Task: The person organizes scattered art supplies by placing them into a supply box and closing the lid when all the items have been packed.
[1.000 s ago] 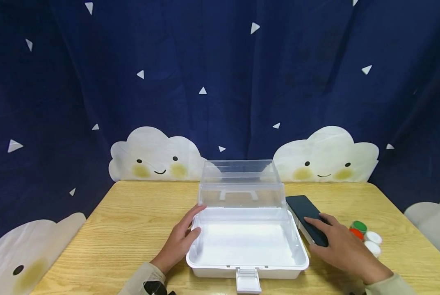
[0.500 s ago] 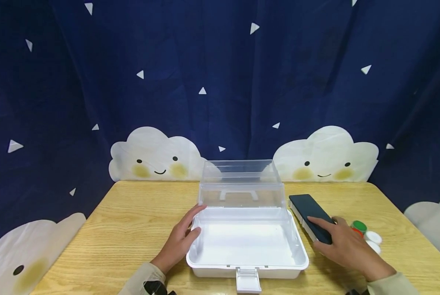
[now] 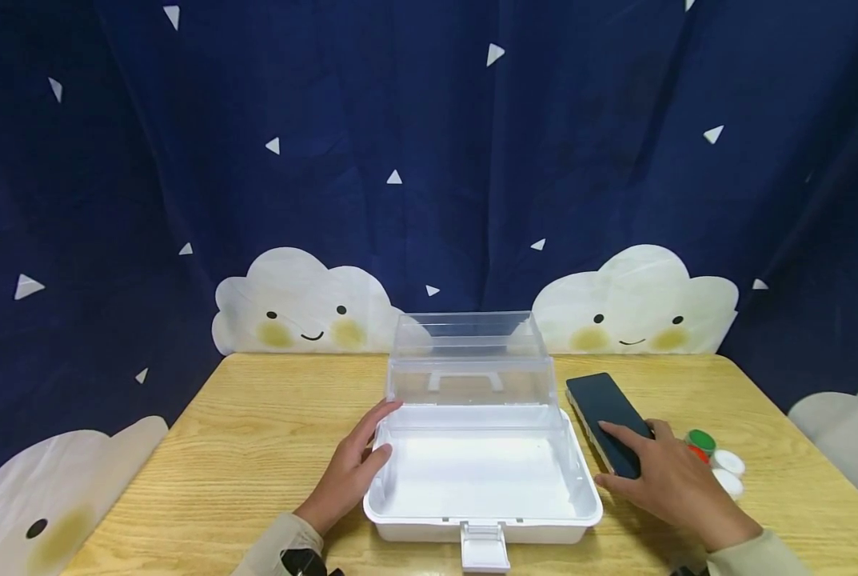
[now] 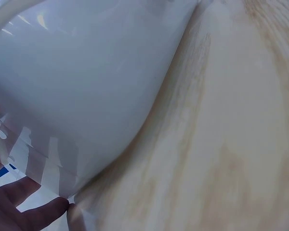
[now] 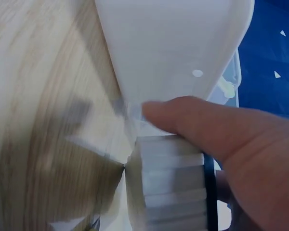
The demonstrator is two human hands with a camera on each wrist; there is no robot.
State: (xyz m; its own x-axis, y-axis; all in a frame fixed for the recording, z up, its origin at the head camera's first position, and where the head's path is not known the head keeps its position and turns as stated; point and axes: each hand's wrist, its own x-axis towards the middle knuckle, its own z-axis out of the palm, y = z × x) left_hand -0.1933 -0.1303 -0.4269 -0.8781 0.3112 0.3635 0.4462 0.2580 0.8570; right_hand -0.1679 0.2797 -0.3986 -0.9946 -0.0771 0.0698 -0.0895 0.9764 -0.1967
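A white plastic storage box [image 3: 475, 480] stands in the middle of the table in the head view. Its clear lid [image 3: 472, 360] is tipped back, and the front latch [image 3: 484, 548] hangs down. At the box's left wall lies my left hand [image 3: 353, 472], thumb at the rim and fingers along the outside. To the right of the box rests a long dark-topped white case [image 3: 608, 416]; the right wrist view shows its ridged white side. My right hand [image 3: 669, 476] spreads over its near end, index finger on top. The thumb [image 5: 197, 118] extends straight beside the end, seemingly apart from it.
Several small round tubs stand at the right of my right hand, with a green lid [image 3: 701, 441], a red lid [image 3: 698, 454] and white lids [image 3: 728, 463]. The wooden table [image 3: 270, 424] ends at a dark blue curtain [image 3: 457, 160] with cloud shapes.
The dark-topped case has shifted right and slightly back, away from the storage box, and shows less of its white side. My right thumb has moved outward left. My left hand has stayed put.
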